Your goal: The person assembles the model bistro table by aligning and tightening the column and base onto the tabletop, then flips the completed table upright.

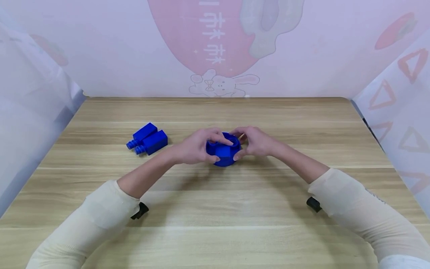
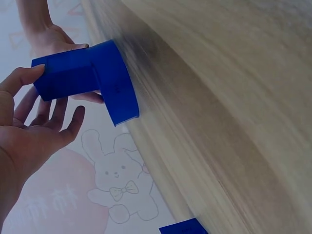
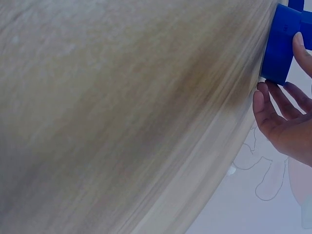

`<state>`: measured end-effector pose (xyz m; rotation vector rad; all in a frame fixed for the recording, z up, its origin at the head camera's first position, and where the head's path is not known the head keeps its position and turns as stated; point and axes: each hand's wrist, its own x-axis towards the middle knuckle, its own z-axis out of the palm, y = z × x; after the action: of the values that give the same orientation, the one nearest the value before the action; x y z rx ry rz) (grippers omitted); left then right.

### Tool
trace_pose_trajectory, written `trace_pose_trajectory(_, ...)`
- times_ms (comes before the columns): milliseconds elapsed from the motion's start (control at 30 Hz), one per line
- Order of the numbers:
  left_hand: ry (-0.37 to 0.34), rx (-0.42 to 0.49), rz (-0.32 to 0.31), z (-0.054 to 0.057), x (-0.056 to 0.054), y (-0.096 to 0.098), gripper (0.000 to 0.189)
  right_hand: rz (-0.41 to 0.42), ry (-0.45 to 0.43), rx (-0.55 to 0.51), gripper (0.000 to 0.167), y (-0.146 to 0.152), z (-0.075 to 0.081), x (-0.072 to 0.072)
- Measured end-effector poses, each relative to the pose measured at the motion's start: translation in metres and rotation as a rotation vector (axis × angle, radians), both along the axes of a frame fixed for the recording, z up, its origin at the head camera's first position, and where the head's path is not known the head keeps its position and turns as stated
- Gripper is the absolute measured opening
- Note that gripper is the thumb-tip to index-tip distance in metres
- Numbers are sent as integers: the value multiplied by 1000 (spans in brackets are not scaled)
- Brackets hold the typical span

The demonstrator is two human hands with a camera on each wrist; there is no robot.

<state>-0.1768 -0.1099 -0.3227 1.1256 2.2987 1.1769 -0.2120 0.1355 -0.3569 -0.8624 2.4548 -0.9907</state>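
A round blue base [image 1: 228, 163] with a raised rim stands on the table in the middle of the head view. Out of it rises a rectangular blue block [image 2: 68, 73], upright; its lower end is hidden inside the base. My left hand [image 1: 196, 146] pinches the block near its top, thumb on the near side and fingers across and behind. On the other side my right hand [image 1: 256, 142] grips the rim of the base, with its thumb [image 3: 301, 46] at the wall and its fingers around the far side.
Two more blue blocks [image 1: 156, 141] with threaded ends lie side by side at the left on the wooden table [image 1: 215, 209]. A printed curtain [image 1: 117, 48] hangs behind the table's back edge, and further sheets border both sides.
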Motion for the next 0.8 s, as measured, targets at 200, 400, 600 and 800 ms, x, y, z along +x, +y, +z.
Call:
trace_pose_trajectory(200, -97, 47, -23, -1, -6, -1, 50, 2, 8, -10, 70, -1, 1, 1)
trace_pose_trajectory(400, -165, 87, -38, -5, -11, -1, 50, -1, 19, -11, 71, -1, 0, 0)
trace_pose_trajectory(600, -223, 110, -51, -7, -13, -3, 50, -6, 24, -16, 70, -1, -3, 1)
trace_pose_trajectory(800, -248, 121, -61, -6, -14, -5, 50, -13, 38, -21, 69, -2, -3, 2)
